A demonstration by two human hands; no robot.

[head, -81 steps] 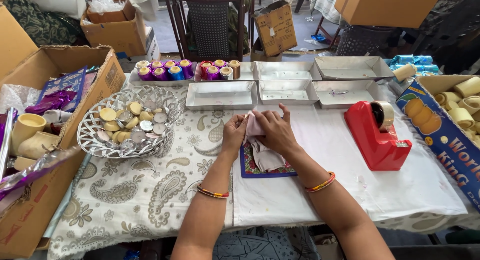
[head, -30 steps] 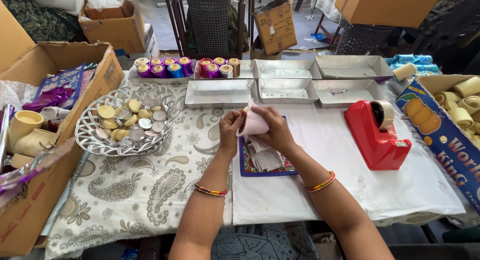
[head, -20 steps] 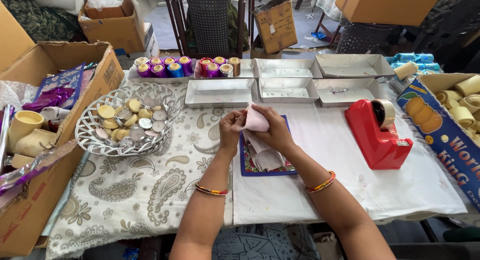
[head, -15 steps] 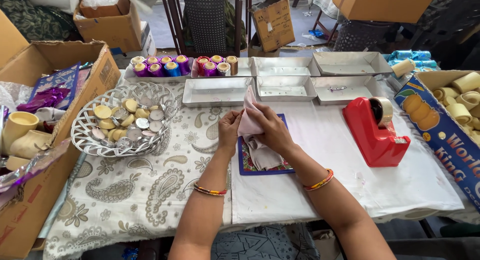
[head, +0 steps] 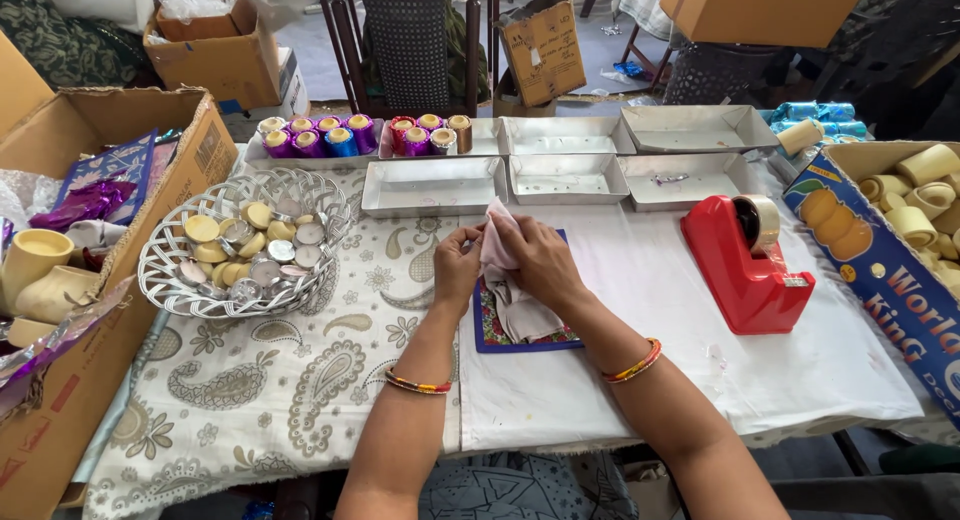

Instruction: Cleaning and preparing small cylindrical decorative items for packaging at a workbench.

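Pink sheet point(head: 497, 242) between both hands' fingers point(head: 470, 242).

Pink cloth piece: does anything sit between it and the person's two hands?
Nothing visible does. The left hand and right hand both pinch the pink cloth piece directly, lifted just above the pile of cloth on the blue mat.

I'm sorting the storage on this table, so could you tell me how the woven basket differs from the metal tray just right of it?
The woven basket is round, with openwork sides, and holds many small yellow and silver discs. The metal tray is rectangular, solid-walled and looks almost bare inside. Both are silvery and sit on the cloth-covered table.
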